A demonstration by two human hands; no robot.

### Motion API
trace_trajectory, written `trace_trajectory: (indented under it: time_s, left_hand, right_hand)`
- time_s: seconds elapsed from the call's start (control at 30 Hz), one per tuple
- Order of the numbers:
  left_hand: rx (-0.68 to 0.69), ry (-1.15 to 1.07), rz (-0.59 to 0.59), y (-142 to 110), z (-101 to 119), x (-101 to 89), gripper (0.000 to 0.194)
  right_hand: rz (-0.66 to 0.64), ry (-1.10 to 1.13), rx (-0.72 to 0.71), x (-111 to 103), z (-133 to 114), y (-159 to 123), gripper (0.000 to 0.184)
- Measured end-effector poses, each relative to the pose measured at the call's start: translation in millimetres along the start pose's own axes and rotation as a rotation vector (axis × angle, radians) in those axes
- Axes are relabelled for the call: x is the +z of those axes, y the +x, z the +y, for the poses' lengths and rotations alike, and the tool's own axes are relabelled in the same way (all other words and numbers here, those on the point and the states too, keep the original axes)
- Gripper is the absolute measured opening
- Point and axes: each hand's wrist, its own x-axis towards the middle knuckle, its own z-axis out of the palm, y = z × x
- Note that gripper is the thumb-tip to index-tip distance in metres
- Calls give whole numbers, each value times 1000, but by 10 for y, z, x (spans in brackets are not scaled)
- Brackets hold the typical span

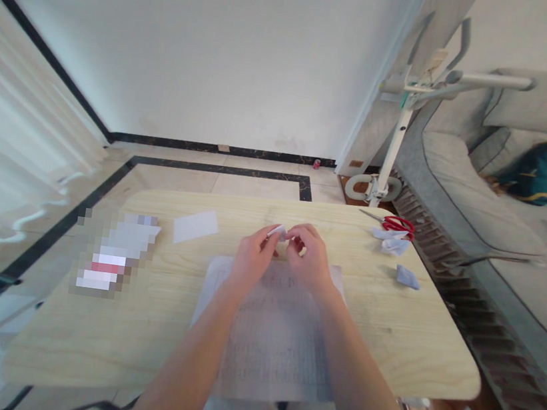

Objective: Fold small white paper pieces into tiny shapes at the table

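Observation:
My left hand [253, 255] and my right hand [308, 254] meet above the middle of a light wooden table [411, 344]. Both pinch a small white piece of paper [278, 232] between fingertips and thumbs. Under my forearms lies a large translucent sheet [272, 339] with faint print. A small white paper rectangle [195, 226] rests flat to the left of my hands.
Red-handled scissors [394, 224] and pale blue paper scraps [408, 277] lie at the table's far right. A blurred-out item [113, 252] sits at the left. A grey sofa [486, 199] with a dark bag stands right, a white stand [397, 140] beyond, a curtain left.

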Motion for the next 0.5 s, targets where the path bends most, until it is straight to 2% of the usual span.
trace_trajectory:
  time_s: [0.33,0.5]
  left_hand:
    - [29,66,-1,-10,24,0,37]
    - [48,50,-18,-14,37,7,36]
  right_hand:
    - [-93,-131,-2,43,19,-24,17]
    - [-116,-112,2,28,9,-20,8]
